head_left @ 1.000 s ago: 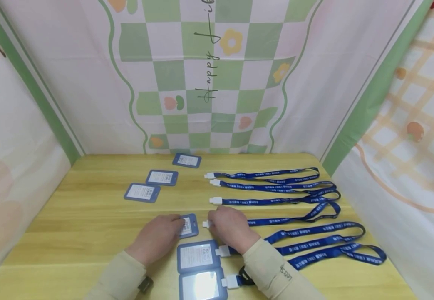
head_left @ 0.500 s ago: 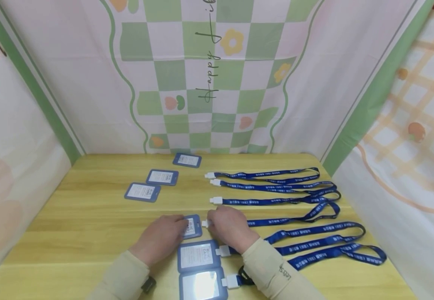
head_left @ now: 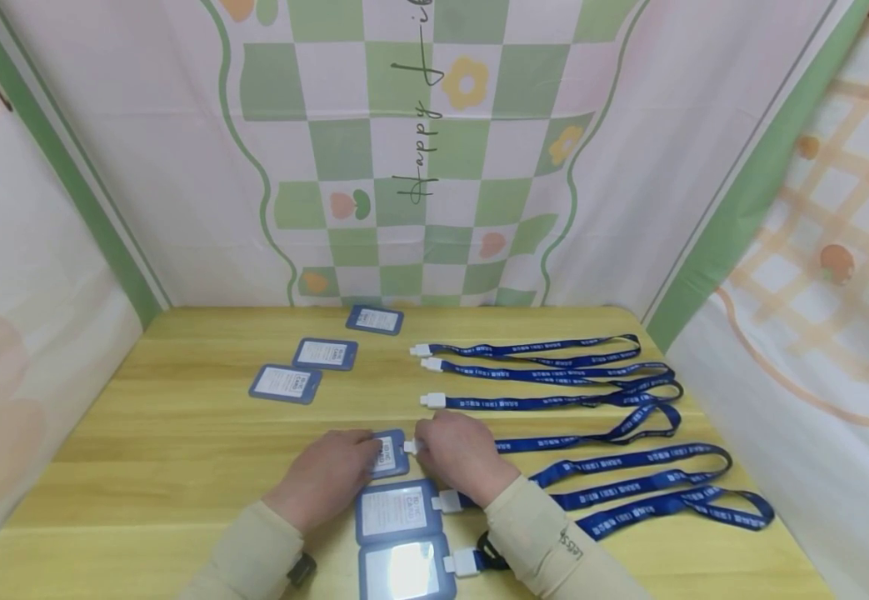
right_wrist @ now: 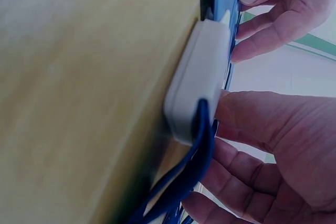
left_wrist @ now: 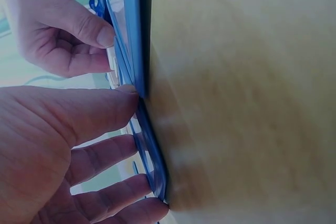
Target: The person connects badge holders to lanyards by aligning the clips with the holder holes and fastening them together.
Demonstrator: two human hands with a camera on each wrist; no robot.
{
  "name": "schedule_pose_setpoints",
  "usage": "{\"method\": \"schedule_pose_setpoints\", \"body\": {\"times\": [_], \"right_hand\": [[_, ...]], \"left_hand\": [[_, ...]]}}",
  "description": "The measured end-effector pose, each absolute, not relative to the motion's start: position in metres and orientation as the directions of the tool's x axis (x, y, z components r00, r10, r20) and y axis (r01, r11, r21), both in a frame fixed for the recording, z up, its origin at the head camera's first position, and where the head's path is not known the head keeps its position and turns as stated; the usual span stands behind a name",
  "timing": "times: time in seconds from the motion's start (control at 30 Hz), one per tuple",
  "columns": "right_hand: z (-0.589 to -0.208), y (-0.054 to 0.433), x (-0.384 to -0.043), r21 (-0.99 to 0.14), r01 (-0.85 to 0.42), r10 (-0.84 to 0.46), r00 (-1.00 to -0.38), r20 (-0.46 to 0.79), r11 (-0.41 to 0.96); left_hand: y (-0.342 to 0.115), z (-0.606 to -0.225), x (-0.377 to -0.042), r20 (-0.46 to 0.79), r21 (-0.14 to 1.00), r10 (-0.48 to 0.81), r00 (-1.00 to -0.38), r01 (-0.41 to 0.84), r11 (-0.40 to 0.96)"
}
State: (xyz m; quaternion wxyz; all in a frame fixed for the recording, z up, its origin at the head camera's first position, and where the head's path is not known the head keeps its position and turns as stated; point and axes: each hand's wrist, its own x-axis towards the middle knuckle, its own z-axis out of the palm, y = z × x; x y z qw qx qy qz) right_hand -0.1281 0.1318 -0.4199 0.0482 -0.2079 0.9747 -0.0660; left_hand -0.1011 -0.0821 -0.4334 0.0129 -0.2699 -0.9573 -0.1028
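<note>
1. Two finished-looking badges, a nearer one (head_left: 407, 572) and a farther one (head_left: 400, 511), lie at 6 o'clock of a badge holder (head_left: 389, 456) on the desk (head_left: 142, 467); joining that holder to a white clip (right_wrist: 197, 80) seems the step in hand.
2. The left grip (head_left: 325, 475) is partly closed, thumb and fingers pinching the holder's opposite edges; the holder lies at about 2 o'clock of that hand.
3. The right grip (head_left: 460, 450) is nearly closed, pinching the clip, which sits at its 9 o'clock; the strap (head_left: 539, 443) runs off toward 3 o'clock.
4. Clip tip and holder's slotted end meet; whether they are hooked cannot be told.
5. The next move probably calls for steadying the holder while seating the tip in the slot.
</note>
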Motion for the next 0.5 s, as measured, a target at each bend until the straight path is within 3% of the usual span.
{"method": "schedule_pose_setpoints", "body": {"times": [0.5], "right_hand": [[-0.4196,0.1311,-0.1283,-0.169,-0.425,-0.437,-0.899,-0.039,0.889]], "left_hand": [[-0.0812,-0.4342,-0.1004,0.083,0.143,0.521,-0.849,0.528,0.837]]}}
